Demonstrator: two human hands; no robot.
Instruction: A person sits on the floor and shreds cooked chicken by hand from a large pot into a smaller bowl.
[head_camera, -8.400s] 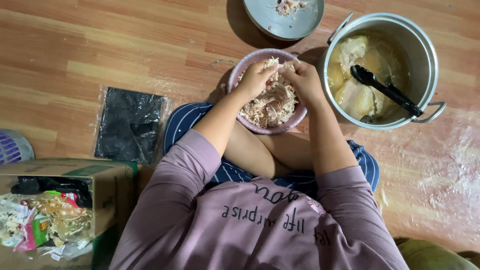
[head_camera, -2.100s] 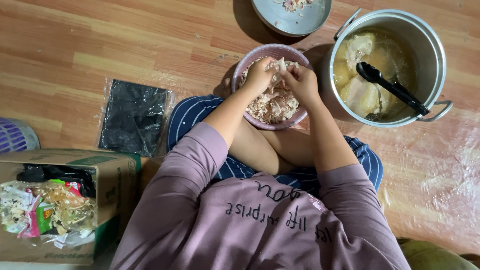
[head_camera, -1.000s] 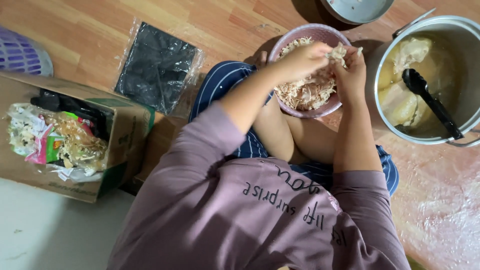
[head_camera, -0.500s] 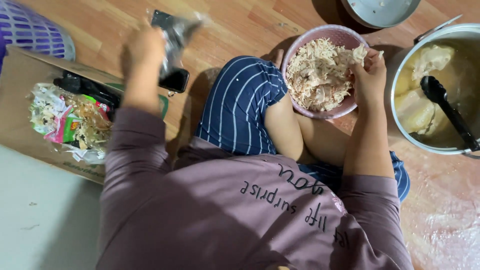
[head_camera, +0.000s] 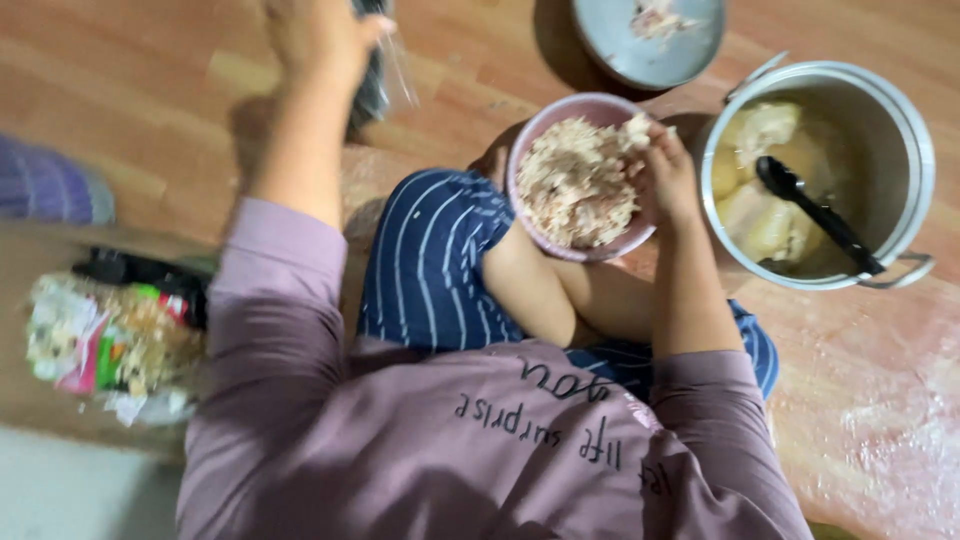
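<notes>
I sit on a wooden floor with a pink bowl (head_camera: 530, 135) of shredded pale meat (head_camera: 575, 180) against my knee. My right hand (head_camera: 668, 172) rests on the bowl's right rim, fingers in the shreds. My left hand (head_camera: 318, 32) is stretched to the upper left, closed on a dark packet in clear wrapping (head_camera: 376, 75) lifted off the floor. The view is blurred by motion.
A large steel pot (head_camera: 905, 140) with cooked meat and a black ladle (head_camera: 818, 212) stands at right. A grey plate (head_camera: 650, 50) lies beyond the bowl. A cardboard box with colourful wrappers (head_camera: 105, 345) is at left, a purple basket (head_camera: 50, 185) behind it.
My left hand left the bowl, swung out to the left, and picked up the dark packet from the floor. The right hand stayed at the bowl. The camera has swung about.
</notes>
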